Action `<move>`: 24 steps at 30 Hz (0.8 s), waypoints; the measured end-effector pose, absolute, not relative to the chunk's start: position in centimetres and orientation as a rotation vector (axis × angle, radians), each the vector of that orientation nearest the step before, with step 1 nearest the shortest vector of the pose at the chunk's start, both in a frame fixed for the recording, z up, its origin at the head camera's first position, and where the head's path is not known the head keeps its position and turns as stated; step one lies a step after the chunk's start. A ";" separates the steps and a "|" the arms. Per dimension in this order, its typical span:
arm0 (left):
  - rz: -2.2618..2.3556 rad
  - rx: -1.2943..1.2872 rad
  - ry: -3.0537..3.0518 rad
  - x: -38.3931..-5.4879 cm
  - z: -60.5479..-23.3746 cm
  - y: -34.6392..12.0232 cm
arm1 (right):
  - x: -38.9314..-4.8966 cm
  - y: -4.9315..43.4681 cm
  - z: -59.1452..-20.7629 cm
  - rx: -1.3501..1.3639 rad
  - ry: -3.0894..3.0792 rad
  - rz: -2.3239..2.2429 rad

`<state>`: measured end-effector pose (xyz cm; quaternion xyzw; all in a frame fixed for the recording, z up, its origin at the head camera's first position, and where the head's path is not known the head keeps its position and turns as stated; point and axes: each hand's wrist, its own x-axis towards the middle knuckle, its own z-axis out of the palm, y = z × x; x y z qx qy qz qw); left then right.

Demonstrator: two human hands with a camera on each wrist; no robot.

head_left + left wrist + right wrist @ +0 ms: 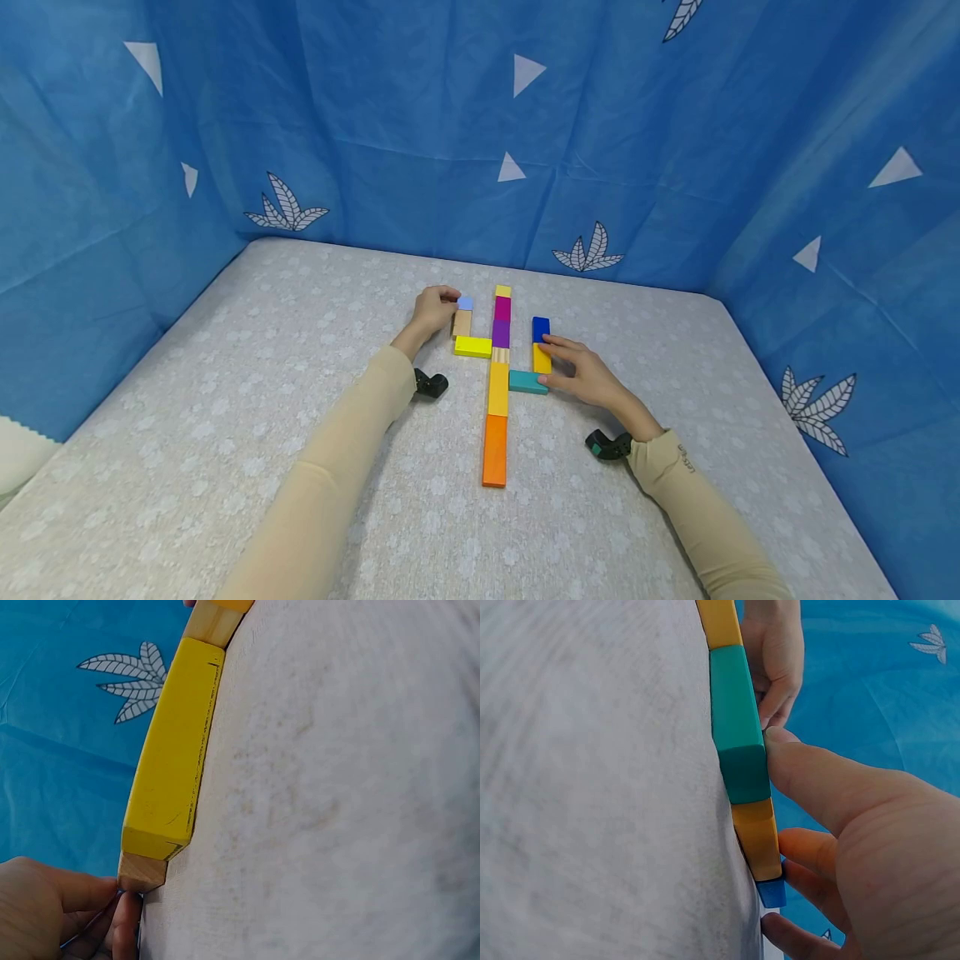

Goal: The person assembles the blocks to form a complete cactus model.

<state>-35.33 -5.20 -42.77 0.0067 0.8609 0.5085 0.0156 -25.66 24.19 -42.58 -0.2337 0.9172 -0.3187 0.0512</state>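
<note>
On the table, a straight column of colored blocks has an orange block [494,451] at the near end and a purple block [501,334] farther up. To its left, a bright yellow block [473,347] joins a tan block [462,323], with a light blue block [465,303] beyond. My left hand [435,308] pinches the light blue block at its left side, fingers curled. On the right, a teal block [528,382] meets an amber block [542,358] and a dark blue block [541,328]. My right hand [581,373] rests its thumb at the teal block, loose fingers along the amber one.
A pale patterned cloth [360,517] covers the table. Blue curtains [435,108] stand behind and at both sides. A black wrist device [431,384] sits under my left wrist, another black device [608,445] under my right.
</note>
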 end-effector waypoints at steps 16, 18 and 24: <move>1.583 0.018 2.678 -35.3 -42.8 -5.5 | -25.7 24.0 -42.6 -0.704 2.790 -0.955; 1.582 0.023 2.665 -35.2 -42.7 -5.7 | -25.7 24.0 -42.5 -0.702 2.790 -0.950; 1.496 0.077 2.652 -34.5 -41.7 -6.7 | -25.7 24.0 -42.4 -0.714 2.806 -0.937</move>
